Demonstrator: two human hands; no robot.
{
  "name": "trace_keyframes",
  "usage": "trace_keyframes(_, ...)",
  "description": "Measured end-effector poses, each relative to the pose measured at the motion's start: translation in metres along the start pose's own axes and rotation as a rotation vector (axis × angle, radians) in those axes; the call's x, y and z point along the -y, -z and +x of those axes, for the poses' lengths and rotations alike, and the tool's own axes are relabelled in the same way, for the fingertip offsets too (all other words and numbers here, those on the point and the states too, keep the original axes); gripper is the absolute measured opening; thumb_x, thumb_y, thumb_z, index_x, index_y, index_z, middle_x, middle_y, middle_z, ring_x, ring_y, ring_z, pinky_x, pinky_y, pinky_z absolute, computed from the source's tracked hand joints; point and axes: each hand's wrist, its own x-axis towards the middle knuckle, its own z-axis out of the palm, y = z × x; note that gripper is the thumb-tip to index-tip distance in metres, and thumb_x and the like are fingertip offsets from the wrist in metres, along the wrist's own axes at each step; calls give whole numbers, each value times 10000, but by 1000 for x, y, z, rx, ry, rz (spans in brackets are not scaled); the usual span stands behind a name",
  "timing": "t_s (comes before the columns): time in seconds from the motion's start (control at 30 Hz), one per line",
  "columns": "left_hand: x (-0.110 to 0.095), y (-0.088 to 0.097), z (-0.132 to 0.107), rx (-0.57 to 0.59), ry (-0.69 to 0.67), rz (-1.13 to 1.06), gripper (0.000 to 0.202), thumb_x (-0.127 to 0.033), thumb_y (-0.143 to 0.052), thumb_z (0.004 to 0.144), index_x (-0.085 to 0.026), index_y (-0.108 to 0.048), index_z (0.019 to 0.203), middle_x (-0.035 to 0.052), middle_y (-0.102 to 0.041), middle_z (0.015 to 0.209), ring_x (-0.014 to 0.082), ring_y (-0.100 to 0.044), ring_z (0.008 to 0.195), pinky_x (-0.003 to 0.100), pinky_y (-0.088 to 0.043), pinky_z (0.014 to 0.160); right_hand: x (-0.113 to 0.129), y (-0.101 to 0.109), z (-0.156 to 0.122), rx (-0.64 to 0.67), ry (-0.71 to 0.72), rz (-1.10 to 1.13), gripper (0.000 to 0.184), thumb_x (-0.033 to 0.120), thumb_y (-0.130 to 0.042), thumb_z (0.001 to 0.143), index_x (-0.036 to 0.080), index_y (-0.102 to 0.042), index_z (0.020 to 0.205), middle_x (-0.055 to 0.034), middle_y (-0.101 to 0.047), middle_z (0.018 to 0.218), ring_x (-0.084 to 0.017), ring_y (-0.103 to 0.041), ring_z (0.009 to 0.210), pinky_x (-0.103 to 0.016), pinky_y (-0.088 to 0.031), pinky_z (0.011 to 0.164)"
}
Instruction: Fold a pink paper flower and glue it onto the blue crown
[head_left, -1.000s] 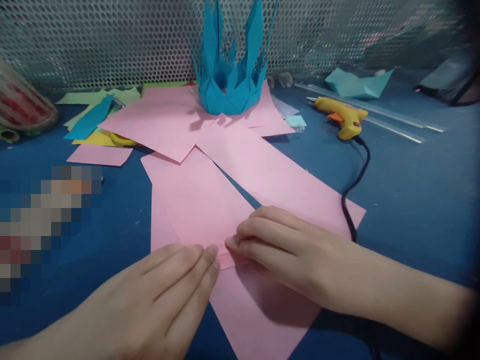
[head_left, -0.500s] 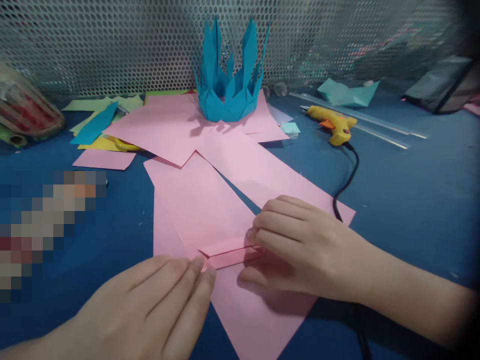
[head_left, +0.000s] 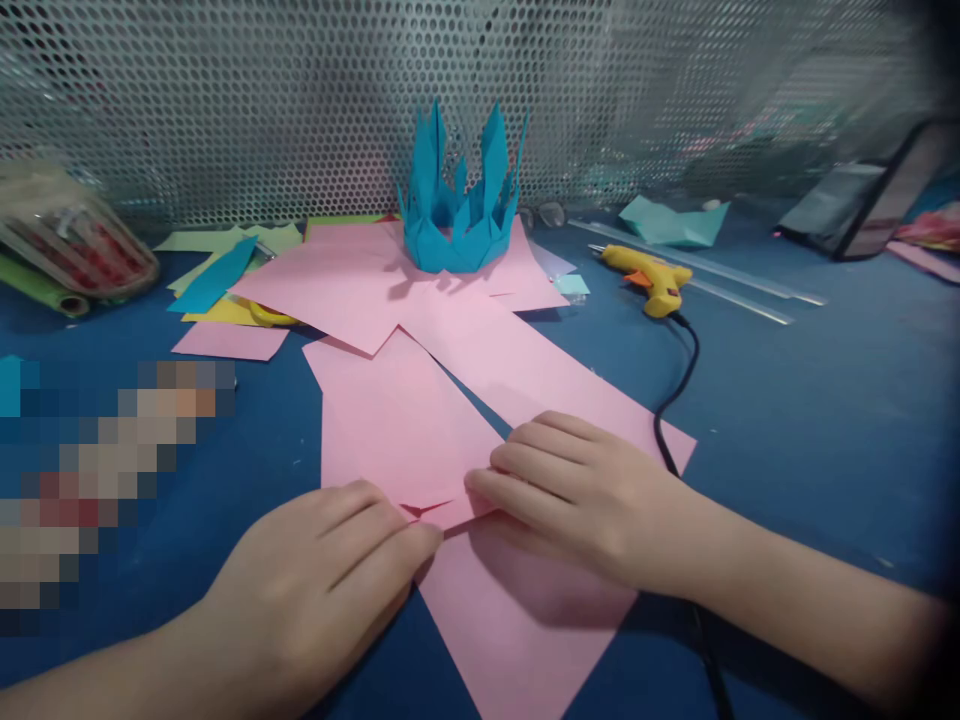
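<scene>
A small folded piece of pink paper point(head_left: 456, 511) lies over larger pink sheets, a dark gap showing in its fold. My left hand point(head_left: 322, 580) pinches its left end between thumb and fingers. Closed around its right part is my right hand point(head_left: 581, 495), with the fingers pressing on top; the thumb is mostly hidden beneath. Under both hands spread overlapping pink sheets point(head_left: 525, 645), one corner pointing toward me. At the back, a blue folded-paper crown point(head_left: 457, 248) with tall points stands upright on more pink paper.
To the right lies a yellow glue gun point(head_left: 651, 278), its black cable point(head_left: 667, 395) running past my right forearm. Clear sticks point(head_left: 742, 300) and a light teal folded paper point(head_left: 675, 222) are behind it. A clear jar point(head_left: 90, 240) stands at left. Perforated metal point(head_left: 300, 120) closes the back.
My right hand has slid left along the folded pink paper, and the fold looks flatter. My left fingertips have shifted slightly right. The whole view has tilted a little upward.
</scene>
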Motion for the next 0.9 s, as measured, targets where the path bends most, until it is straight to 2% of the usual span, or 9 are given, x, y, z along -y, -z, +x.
trace_keyframes(0.1, 0, 2, 4, -7, 158, -125, 167, -103, -489, 960, -190, -611, 1034, -13, -695, 823, 130, -636, 715, 236, -533, 669, -1, -2, -1, -19, -36, 39, 206, 97, -488, 979, 102, -693, 971, -81, -681, 805, -201, -566, 740, -351, -487, 708)
trace_keyframes(0.17, 2, 2, 4, -50, 272, -169, 175, -190, -559, 944, -218, -574, 1117, -7, -687, 917, 118, -662, 797, 201, -562, 739, -2, -2, 0, -64, -172, 219, 215, 126, -487, 987, 122, -698, 949, -93, -683, 840, -194, -581, 765, -327, -496, 695)
trace_keyframes(0.27, 6, -1, 2, -133, 490, -337, 438, -335, -730, 835, -290, -532, 1224, -13, -680, 1000, 123, -696, 839, 206, -594, 789, -1, -2, 2, -139, -403, 488, 193, 161, -533, 962, 145, -711, 889, -88, -667, 837, -167, -609, 754, -274, -507, 658)
trace_keyframes(0.37, 9, -4, 5, -166, 678, -699, 438, -261, -744, 799, -293, -553, 1192, -14, -716, 940, 141, -735, 829, 228, -624, 755, 3, 1, 7, -162, -526, 584, 238, 176, -529, 965, 156, -712, 814, -50, -641, 754, -130, -608, 660, -229, -491, 592)
trace_keyframes(0.47, 6, 0, 16, -133, 780, -1014, 264, -195, -679, 818, -241, -613, 1070, 18, -753, 912, 179, -752, 852, 276, -644, 722, 10, 6, 10, -154, -584, 676, 330, 201, -519, 978, 167, -673, 689, -19, -606, 673, -119, -604, 630, -213, -482, 581)
trace_keyframes(0.53, 3, 4, 25, -103, 817, -1090, 146, -202, -666, 830, -227, -656, 974, 15, -762, 870, 176, -750, 820, 258, -635, 689, 14, 7, 12, -160, -598, 716, 338, 217, -533, 974, 166, -662, 666, -17, -606, 665, -117, -604, 620, -210, -481, 576)
trace_keyframes(0.63, -1, 8, 33, -113, 815, -1057, 60, -232, -685, 826, -223, -680, 885, -8, -752, 810, 146, -728, 728, 207, -594, 621, 18, 8, 13, -169, -598, 775, 357, 248, -534, 979, 161, -657, 655, -26, -627, 680, -116, -614, 625, -211, -496, 587)
trace_keyframes(0.8, -2, 9, 36, -172, 757, -979, 118, -212, -654, 841, -252, -629, 950, -36, -741, 779, 132, -703, 708, 202, -561, 608, 18, 10, 13, -187, -568, 836, 452, 352, -509, 1002, 157, -634, 613, -31, -619, 695, -110, -606, 634, -213, -513, 612)
trace_keyframes(0.9, -5, 11, 41, -155, 707, -920, 161, -153, -626, 822, -261, -608, 940, -47, -735, 749, 138, -714, 703, 222, -573, 633, 19, 9, 11, -227, -614, 837, 332, 365, -565, 973, 163, -698, 744, -30, -626, 719, -122, -602, 648, -226, -519, 605)
